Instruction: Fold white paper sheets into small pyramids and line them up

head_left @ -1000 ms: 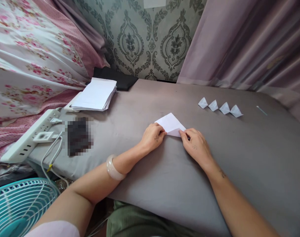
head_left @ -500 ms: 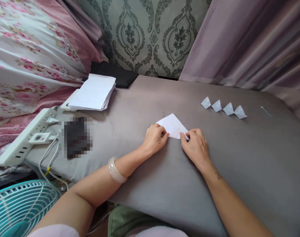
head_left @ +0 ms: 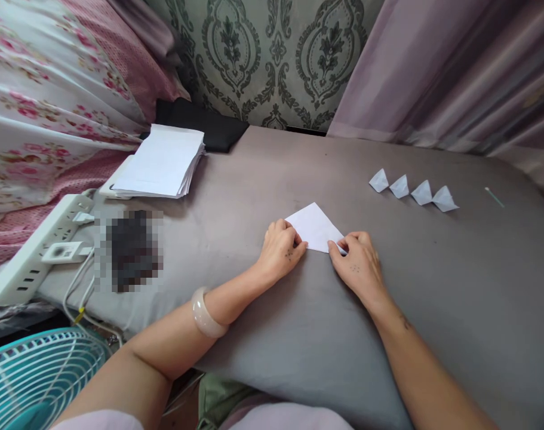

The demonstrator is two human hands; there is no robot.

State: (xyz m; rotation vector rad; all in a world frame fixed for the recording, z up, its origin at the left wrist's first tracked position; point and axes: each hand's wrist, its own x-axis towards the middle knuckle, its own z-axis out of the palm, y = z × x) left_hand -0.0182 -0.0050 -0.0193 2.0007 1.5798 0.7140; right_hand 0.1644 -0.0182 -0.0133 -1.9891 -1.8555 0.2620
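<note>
A white sheet of paper (head_left: pixel 315 226), folded to a triangle, lies on the grey-covered table with its peak pointing away from me. My left hand (head_left: pixel 283 248) pinches its left corner between thumb and fingers. At the right corner, my right hand (head_left: pixel 356 257) grips the paper's lower edge in the same way. Both hands cover the corners they hold. Farther right stands a row of several small folded paper pieces (head_left: pixel 421 192), touching or nearly touching one another.
A stack of white paper (head_left: pixel 157 161) lies at the back left, beside a black cloth (head_left: pixel 209 128). A power strip (head_left: pixel 39 254) with cables runs along the left edge, near a blurred dark object (head_left: pixel 132 251). A fan (head_left: pixel 43 382) stands lower left; a cotton swab (head_left: pixel 494 197) lies far right.
The view has shifted slightly, so the paper stack sits farther left and the folded pieces farther right. Both hands keep their grip on the paper; the right hand is a touch farther right.
</note>
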